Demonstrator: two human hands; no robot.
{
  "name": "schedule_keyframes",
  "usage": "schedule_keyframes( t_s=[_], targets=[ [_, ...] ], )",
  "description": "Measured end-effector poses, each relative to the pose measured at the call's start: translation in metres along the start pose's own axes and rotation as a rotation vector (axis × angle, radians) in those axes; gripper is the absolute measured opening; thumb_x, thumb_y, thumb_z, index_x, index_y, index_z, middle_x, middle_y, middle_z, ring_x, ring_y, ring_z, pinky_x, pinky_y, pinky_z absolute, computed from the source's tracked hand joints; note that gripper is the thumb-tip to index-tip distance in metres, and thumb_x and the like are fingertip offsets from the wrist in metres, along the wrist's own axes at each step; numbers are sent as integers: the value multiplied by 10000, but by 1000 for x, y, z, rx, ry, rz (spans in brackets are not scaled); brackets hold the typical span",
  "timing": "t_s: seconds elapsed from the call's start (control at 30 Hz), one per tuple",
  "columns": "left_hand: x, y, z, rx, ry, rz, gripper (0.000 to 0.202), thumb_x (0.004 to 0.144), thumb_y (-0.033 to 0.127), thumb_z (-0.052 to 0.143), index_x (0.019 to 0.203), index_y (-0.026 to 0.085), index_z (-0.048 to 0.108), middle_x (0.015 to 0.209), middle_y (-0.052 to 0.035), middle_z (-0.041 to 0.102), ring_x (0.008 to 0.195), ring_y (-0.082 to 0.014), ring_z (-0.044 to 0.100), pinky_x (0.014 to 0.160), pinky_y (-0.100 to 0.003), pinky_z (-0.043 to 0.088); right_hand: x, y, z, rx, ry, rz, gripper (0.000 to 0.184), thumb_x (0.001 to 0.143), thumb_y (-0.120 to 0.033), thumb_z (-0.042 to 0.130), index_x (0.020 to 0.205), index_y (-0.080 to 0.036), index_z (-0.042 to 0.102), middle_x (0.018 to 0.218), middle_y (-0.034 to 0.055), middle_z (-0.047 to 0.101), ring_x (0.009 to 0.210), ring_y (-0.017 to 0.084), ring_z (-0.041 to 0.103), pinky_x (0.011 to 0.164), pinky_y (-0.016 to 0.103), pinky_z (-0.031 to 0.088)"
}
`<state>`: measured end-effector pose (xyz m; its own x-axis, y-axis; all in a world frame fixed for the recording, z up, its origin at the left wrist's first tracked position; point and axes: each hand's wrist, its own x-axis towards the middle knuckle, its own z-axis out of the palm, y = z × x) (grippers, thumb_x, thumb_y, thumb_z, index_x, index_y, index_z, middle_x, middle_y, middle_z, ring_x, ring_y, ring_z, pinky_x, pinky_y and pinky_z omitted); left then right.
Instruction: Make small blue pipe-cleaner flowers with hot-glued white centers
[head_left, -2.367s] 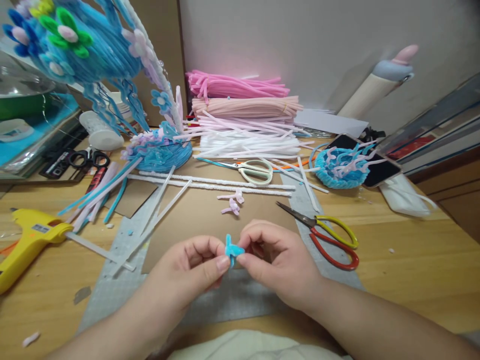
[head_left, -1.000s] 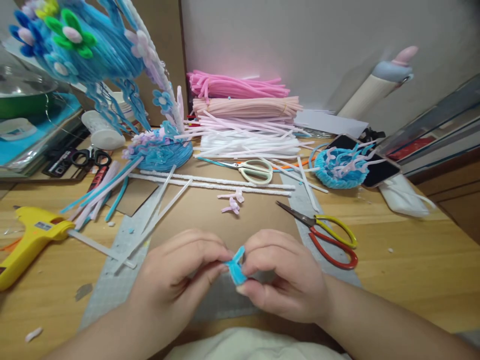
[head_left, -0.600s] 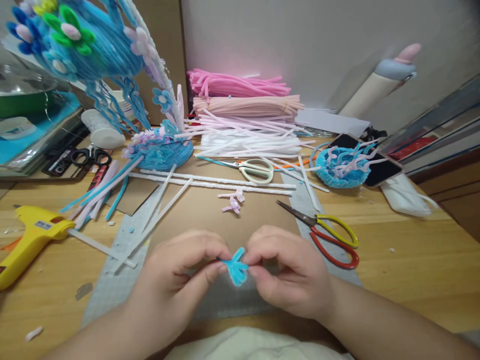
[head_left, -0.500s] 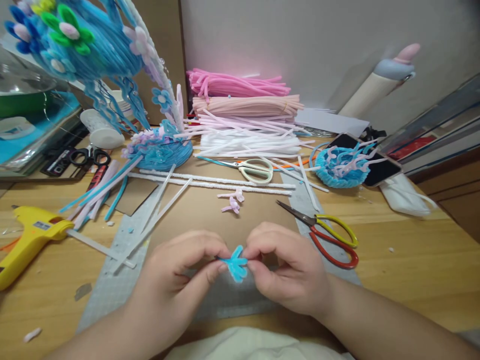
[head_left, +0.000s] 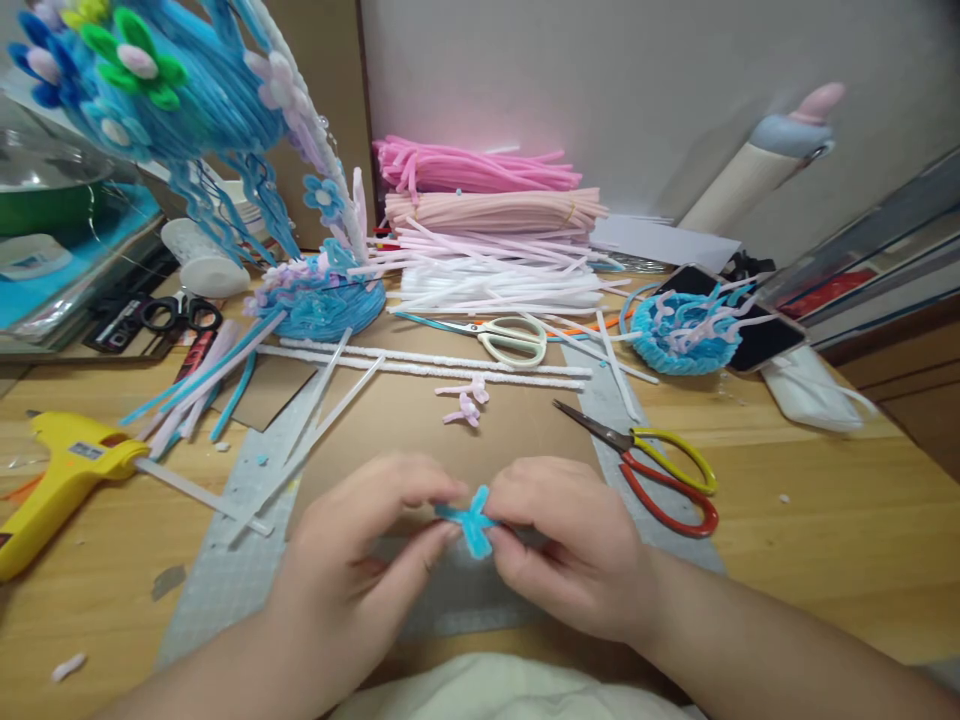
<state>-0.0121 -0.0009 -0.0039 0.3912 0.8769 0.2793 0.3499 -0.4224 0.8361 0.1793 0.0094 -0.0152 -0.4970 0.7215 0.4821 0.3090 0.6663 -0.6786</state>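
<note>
Between my two hands is a small light-blue pipe-cleaner flower point(head_left: 475, 528) with several looped petals and a short stem pointing left. My right hand point(head_left: 574, 545) pinches a petal on its right side between thumb and index finger. My left hand point(head_left: 367, 550) is at the stem, its thumb and index fingertip slightly apart with the stem showing in the gap. Just beyond the hands, two small pale-pink pipe-cleaner pieces point(head_left: 466, 408) lie on a brown board point(head_left: 375, 430), which rests on a grey cutting mat point(head_left: 217, 590).
Red-and-yellow-handled scissors point(head_left: 664, 475) lie to the right, cream-handled scissors point(head_left: 514, 340) farther back. A yellow glue gun point(head_left: 75, 475) is at left. Pink and white pipe-cleaner bundles point(head_left: 487, 212) are stacked behind. A tall blue flowered decoration point(head_left: 210, 100) stands back left, a blue fuzzy piece point(head_left: 686, 335) at right.
My left fingertips have parted from their pinch on the stem. The flower has turned slightly, and my right fingers now cover more of its right petal.
</note>
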Motion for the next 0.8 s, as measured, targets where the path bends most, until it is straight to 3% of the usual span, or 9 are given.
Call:
schedule_keyframes(
  t_s=[0.07,0.17,0.43,0.8],
  targets=[
    [-3,-1,3,-2,97,-24,202,792,95,592,900,251,521,851,-1,538,841,-165,542,726,-270,441,-1,-1,2,0,86,67,115,819,-126,491,752,-207,537,606,-8,561,542,116,481,532,247,376],
    [-4,0,7,39,54,-20,164,748,157,679,814,242,556,815,7,508,798,-163,521,686,-253,429,-4,-5,7,-34,161,145,128,798,-123,513,696,-201,516,583,-14,539,520,109,457,511,246,356],
    [1,2,7,148,72,-12,164,757,123,656,844,253,606,815,24,532,744,-122,547,648,-212,423,-3,-12,9,-26,131,166,149,798,-91,489,697,-191,533,581,-28,474,535,100,431,517,239,336],
    [-1,1,7,124,74,-5,217,790,33,519,861,233,567,832,12,515,766,-121,536,660,-222,442,-2,-8,7,-41,104,120,145,827,-97,499,720,-156,577,594,-12,511,557,95,447,545,235,337]
  ],
)
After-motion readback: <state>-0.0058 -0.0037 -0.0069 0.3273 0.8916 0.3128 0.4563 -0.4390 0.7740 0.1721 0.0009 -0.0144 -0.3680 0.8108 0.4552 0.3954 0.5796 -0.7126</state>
